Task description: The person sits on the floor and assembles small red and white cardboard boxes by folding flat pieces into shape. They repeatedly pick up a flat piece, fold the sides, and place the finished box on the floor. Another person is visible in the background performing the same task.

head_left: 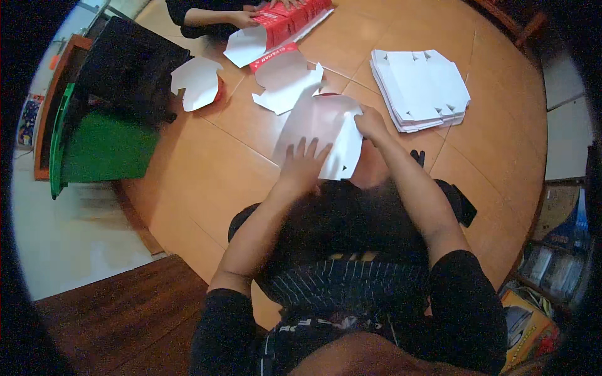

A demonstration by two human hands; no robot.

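Observation:
A white cardboard box blank is tilted up over my lap, its near part bent along a crease. My right hand is closed on its right edge. My left hand is open, its fingers spread and lying against the lower left part of the blank. Just beyond it on the floor lies a partly folded red and white box, with cut tabs along its edge. To the far left another bent white box piece stands with a little red showing.
A stack of white box blanks lies on the tiled floor to the right. At the far side another person's hands rest on a row of red boxes. Black and green containers stand at left.

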